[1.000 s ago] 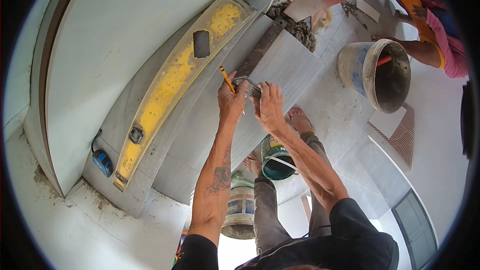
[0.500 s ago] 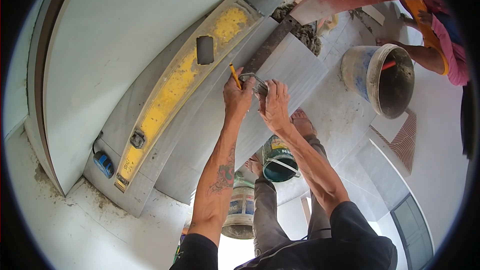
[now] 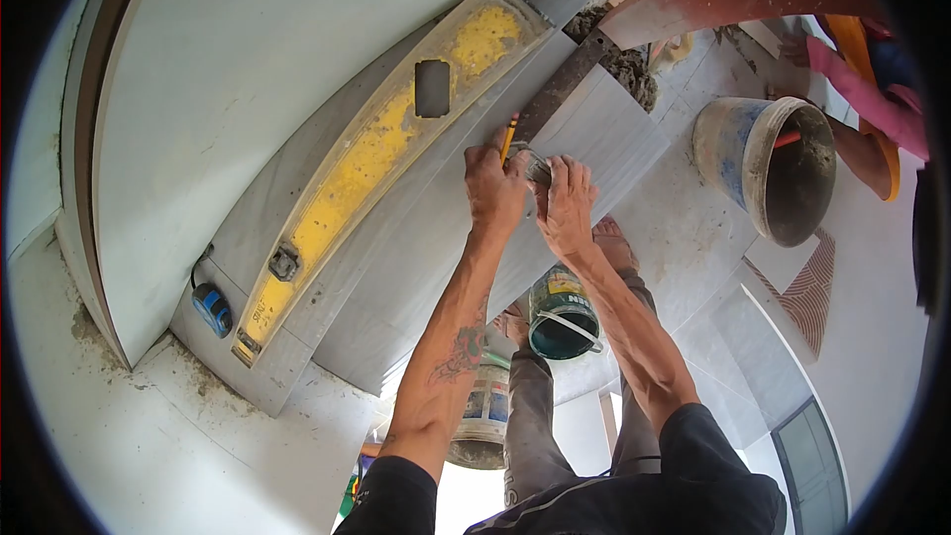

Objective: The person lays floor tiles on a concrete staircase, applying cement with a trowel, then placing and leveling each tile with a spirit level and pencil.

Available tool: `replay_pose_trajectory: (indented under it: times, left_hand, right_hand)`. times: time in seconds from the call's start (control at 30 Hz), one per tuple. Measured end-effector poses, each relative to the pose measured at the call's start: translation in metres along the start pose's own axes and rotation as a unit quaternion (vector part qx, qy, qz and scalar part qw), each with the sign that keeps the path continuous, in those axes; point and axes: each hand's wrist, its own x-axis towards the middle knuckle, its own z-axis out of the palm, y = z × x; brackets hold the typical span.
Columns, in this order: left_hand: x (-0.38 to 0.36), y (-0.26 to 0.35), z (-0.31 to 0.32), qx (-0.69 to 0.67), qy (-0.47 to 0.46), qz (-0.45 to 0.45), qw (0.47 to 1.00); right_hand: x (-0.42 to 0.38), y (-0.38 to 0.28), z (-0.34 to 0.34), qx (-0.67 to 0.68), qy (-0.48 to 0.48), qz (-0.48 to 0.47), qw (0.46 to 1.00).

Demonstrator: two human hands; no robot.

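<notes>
My left hand (image 3: 495,188) is closed, with a yellow pencil (image 3: 509,137) sticking up from its fingers. Beside it, my right hand (image 3: 568,206) grips a small grey metal piece (image 3: 537,168) with a thin bent loop; its exact kind is partly hidden by the fingers. Both hands are close together over a grey floor tile (image 3: 614,129), near the lower end of a dark rusty metal bar (image 3: 565,84). To the left of the hands lies a long yellow spirit level (image 3: 357,168), scuffed with grey, on other grey tiles.
A blue tape measure (image 3: 211,309) lies by the level's near end. A green bucket (image 3: 563,312) stands near my feet, with a dirty white bucket (image 3: 483,416) behind. A large bucket (image 3: 728,149) tilts at right, near another person's arm (image 3: 862,159). Wet mortar (image 3: 629,74) borders the tile.
The camera view has shifted slightly, so the scene sits further right. My left hand's pencil leans more to the right. The other person's arms at the right have moved down.
</notes>
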Motion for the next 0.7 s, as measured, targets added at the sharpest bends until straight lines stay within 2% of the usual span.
replay_pose_trajectory:
  times: [0.13, 0.3, 0.4, 0.7]
  left_hand:
    - [0.000, 0.001, 0.000, -0.024, -0.024, -0.038, 0.999]
    - [0.001, -0.001, 0.002, -0.052, 0.003, -0.042, 0.998]
    - [0.003, -0.009, 0.006, 0.000, 0.031, 0.008, 0.999]
    - [0.004, -0.002, -0.003, -0.014, -0.021, -0.034, 0.999]
  right_hand:
    - [-0.001, 0.001, 0.003, -0.006, -0.006, 0.004, 1.000]
    - [-0.003, -0.001, 0.003, -0.003, -0.011, 0.014, 1.000]
    - [-0.001, 0.001, 0.002, -0.002, -0.007, 0.013, 1.000]
    - [-0.003, 0.000, 0.002, 0.007, 0.004, 0.021, 1.000]
